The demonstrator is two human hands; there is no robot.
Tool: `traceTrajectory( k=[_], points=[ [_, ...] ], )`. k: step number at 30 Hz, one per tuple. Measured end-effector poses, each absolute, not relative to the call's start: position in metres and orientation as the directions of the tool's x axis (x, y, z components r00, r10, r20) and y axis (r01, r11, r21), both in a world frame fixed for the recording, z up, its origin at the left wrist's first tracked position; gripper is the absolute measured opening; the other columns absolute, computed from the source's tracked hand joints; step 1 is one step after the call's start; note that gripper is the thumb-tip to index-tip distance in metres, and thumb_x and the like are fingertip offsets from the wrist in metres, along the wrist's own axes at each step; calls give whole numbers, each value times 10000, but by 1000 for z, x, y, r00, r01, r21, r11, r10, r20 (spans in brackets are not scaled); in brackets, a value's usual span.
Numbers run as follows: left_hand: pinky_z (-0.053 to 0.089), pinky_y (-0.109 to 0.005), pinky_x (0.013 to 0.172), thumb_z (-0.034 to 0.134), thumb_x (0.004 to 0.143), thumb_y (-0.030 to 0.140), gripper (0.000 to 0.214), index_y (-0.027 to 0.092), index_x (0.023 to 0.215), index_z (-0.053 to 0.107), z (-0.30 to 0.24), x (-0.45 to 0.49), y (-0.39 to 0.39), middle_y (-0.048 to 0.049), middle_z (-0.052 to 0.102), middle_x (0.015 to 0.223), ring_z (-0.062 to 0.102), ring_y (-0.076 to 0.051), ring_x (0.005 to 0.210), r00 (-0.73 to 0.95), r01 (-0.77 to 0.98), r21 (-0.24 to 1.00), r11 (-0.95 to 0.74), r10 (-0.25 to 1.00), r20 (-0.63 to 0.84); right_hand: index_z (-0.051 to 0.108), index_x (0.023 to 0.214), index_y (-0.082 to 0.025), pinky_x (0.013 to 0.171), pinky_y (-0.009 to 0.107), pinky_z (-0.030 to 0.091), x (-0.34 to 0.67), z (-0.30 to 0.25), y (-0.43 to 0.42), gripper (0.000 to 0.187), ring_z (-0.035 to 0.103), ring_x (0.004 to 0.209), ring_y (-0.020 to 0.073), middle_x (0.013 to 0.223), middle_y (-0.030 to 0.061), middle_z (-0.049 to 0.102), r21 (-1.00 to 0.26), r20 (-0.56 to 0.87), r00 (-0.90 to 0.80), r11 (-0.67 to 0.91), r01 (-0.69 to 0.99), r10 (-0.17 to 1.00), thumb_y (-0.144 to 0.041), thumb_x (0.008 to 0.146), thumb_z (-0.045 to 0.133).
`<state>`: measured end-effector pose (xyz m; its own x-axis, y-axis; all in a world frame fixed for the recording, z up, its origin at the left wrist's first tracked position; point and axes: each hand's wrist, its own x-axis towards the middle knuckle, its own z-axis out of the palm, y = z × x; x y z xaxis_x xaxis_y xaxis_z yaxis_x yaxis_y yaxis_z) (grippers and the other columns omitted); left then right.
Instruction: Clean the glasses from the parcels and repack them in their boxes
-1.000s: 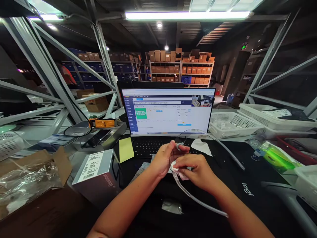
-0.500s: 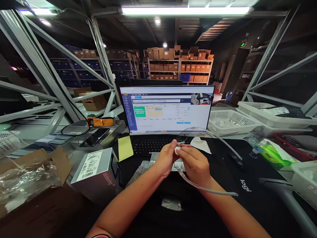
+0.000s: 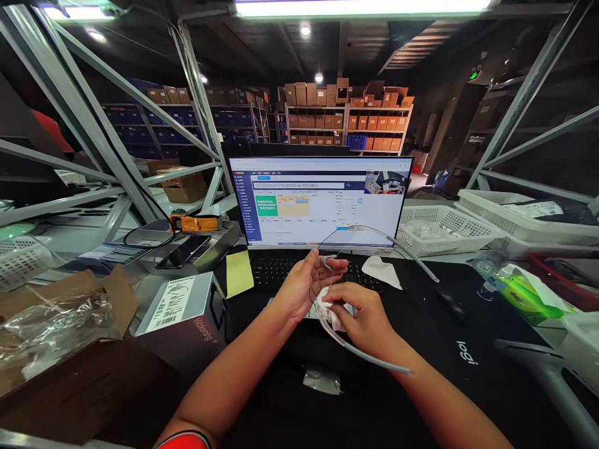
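Note:
My left hand (image 3: 306, 284) pinches the end piece of a thin grey headset band (image 3: 369, 358) above the black keyboard (image 3: 285, 271). The band curves up in front of the monitor (image 3: 318, 202) and also down past my right wrist. My right hand (image 3: 362, 315) is closed on a crumpled white wipe (image 3: 327, 308), pressed against the band just below my left fingers. Both hands hover over the black desk mat (image 3: 468, 349).
A grey boxed product (image 3: 180, 305) and an open cardboard box with plastic wrap (image 3: 56, 324) sit at left. White baskets (image 3: 440, 231) and a green spray bottle (image 3: 510, 287) stand at right. A white cloth (image 3: 381, 271) lies by the keyboard, a small plastic bag (image 3: 321, 380) near me.
My right hand with the wipe slid up the band to my left fingertips, then back down. The band's free end swung lower and nearer.

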<state>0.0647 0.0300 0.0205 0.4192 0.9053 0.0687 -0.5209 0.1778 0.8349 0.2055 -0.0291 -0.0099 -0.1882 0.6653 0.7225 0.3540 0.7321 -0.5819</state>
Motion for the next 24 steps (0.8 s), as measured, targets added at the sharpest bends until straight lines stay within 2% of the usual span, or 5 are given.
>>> traceTrajectory(
  k=[6, 10, 16, 20, 24],
  points=[
    [559, -384, 944, 722, 832, 581, 481, 102, 801, 736, 23, 58, 32, -132, 778, 936, 744, -262, 933, 470, -582, 802, 136, 861, 196, 753, 858, -216, 770, 276, 515, 234, 14, -38, 41, 677, 809, 158, 874, 27, 735, -817, 451, -417, 553, 163, 789, -195, 863, 718],
    [511, -404, 1038, 692, 875, 551, 446, 115, 791, 732, 24, 55, 34, -104, 770, 911, 740, -250, 961, 430, -680, 726, 97, 855, 288, 725, 873, -213, 682, 283, 504, 260, 14, -27, 201, 650, 740, 167, 836, 30, 699, -946, 318, -191, 323, -5, 929, -370, 784, 812],
    [360, -397, 1173, 668, 884, 579, 459, 137, 782, 741, 23, 57, 31, -123, 769, 1034, 634, -283, 1227, 446, -700, 712, 48, 808, 385, 689, 931, -207, 616, 283, 468, 261, 0, -9, 375, 593, 681, 166, 799, 25, 677, -961, 263, 99, 252, 110, 960, -487, 722, 824],
    [354, -364, 1162, 628, 897, 608, 484, 150, 813, 760, 18, 61, 29, -127, 662, 1342, 426, -299, 1437, 475, -669, 743, -18, 759, 446, 594, 944, -225, 508, 256, 443, 235, -3, -10, 480, 572, 569, 145, 725, -16, 652, -983, 138, 31, 141, -118, 990, -553, 679, 823],
    [431, -353, 1090, 662, 851, 645, 494, 168, 765, 758, 15, 65, 29, -94, 639, 1373, 469, -316, 1391, 490, -637, 771, 2, 773, 403, 568, 892, -218, 482, 226, 444, 213, -2, -14, 500, 540, 521, 106, 712, -41, 639, -938, 39, -13, 32, -345, 999, -493, 615, 882]
  ],
)
